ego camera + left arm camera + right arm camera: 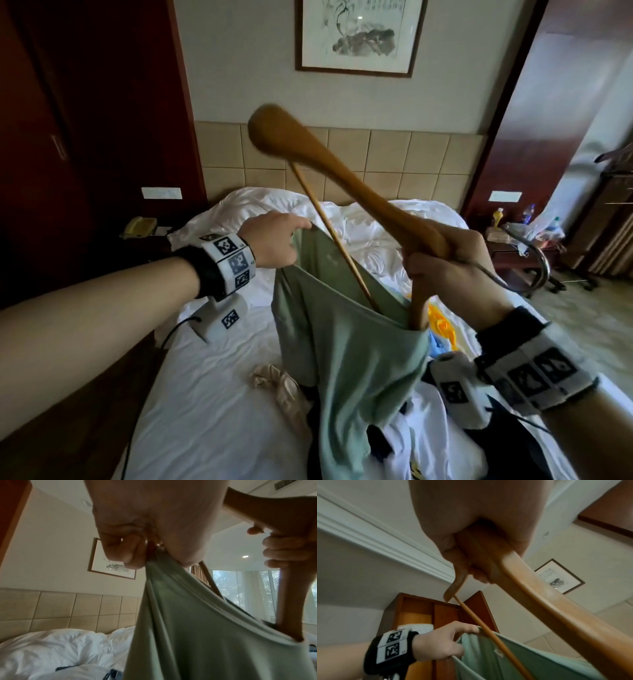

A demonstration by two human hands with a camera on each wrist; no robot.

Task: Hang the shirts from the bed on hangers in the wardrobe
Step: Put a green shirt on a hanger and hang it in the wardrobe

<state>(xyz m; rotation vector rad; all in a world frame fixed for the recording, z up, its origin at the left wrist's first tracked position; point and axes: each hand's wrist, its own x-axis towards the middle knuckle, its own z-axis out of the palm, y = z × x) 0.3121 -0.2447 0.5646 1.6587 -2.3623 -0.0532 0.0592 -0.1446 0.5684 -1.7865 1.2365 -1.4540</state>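
Note:
A pale green shirt (346, 346) hangs over the bed, held up by its neck opening. My left hand (274, 241) pinches the collar edge at the upper left; the pinch shows close up around the green shirt (188, 628) in the left wrist view. My right hand (455, 260) grips the middle of a wooden hanger (342, 171), tilted steeply. The hanger's lower arm and thin crossbar go down into the neck opening; its upper arm sticks up in the air. The metal hook (534, 260) curves out to the right of my right hand. The right wrist view shows the hanger (547, 601) above the shirt (530, 662).
More clothes lie heaped on the white bed (205, 394) under the shirt: a beige piece (277, 380), white and dark garments (428, 435). A dark wardrobe (68, 137) stands at left. A nightstand with bottles (524, 226) stands at right, beside the padded headboard (394, 154).

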